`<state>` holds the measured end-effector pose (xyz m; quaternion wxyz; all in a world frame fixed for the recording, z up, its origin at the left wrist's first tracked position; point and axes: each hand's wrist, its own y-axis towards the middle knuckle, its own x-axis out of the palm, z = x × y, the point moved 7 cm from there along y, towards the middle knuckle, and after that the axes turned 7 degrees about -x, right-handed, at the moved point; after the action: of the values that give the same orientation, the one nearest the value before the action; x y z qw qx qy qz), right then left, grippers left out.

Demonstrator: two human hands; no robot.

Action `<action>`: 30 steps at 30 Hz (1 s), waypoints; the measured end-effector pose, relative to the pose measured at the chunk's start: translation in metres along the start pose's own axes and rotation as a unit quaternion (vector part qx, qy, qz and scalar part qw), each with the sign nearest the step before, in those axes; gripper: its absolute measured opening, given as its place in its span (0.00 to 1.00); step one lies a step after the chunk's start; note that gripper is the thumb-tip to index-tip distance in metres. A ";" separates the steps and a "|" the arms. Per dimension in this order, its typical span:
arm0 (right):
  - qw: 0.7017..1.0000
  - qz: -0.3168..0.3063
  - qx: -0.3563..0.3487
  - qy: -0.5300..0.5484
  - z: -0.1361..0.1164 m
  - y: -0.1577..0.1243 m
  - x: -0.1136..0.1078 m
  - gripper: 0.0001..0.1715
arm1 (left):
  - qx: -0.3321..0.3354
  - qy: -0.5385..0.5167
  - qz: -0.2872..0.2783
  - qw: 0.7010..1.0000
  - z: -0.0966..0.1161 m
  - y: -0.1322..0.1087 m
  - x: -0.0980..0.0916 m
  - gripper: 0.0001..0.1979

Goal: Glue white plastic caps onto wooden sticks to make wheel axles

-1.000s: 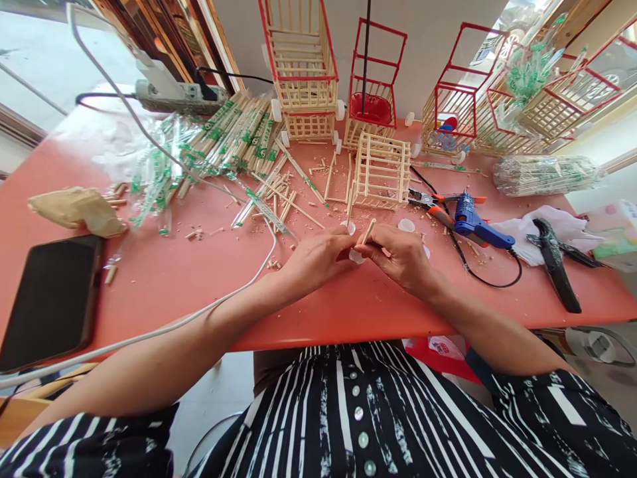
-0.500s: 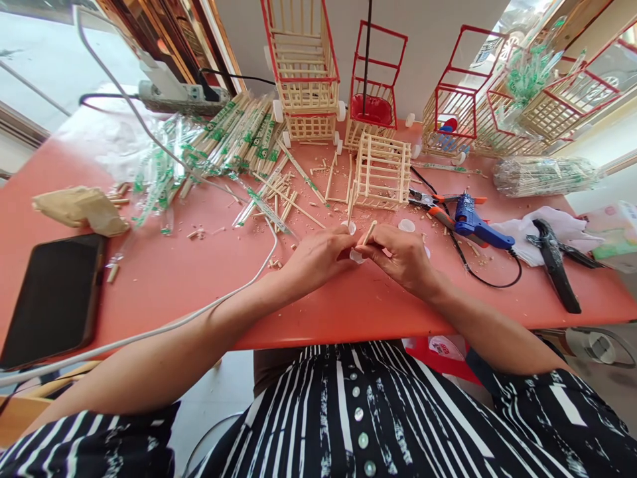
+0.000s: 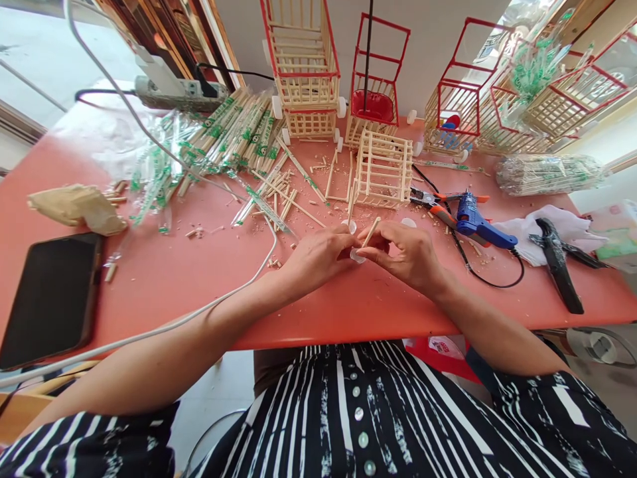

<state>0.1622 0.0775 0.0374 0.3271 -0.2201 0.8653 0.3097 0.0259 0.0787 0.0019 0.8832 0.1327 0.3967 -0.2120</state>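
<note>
Close to the table's front edge, my left hand (image 3: 323,254) pinches a small white plastic cap (image 3: 357,255) at its fingertips. My right hand (image 3: 411,251) grips a short wooden stick (image 3: 371,232) between thumb and fingers, tilted, its lower end near the cap. Whether stick and cap touch I cannot tell. Another white cap (image 3: 350,227) lies just beyond my left fingers, and a further one is partly hidden behind my right hand. Past my hands stands a small crate-like frame of wooden sticks (image 3: 383,169).
Finished stick carts with red rims (image 3: 306,79) stand at the back. A blue glue gun (image 3: 478,222), pliers (image 3: 432,206) and a black clamp (image 3: 555,265) lie right. Wrapped chopsticks (image 3: 243,136) and a phone (image 3: 52,299) are left. A white cable (image 3: 239,289) crosses over my left forearm.
My right hand's fingers have opened out a little, showing more of the stick, which has shifted slightly up and right. My left hand has stayed nearly still.
</note>
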 end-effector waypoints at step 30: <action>0.935 -0.148 0.095 -0.308 0.052 -0.014 -0.060 0.10 | -0.020 -0.025 0.012 0.999 0.007 -0.004 -0.010 0.04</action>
<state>0.2339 0.1137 0.0428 0.6390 -0.2074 0.7051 0.2268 0.0225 0.0755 0.0140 0.8979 0.1148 0.3766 -0.1970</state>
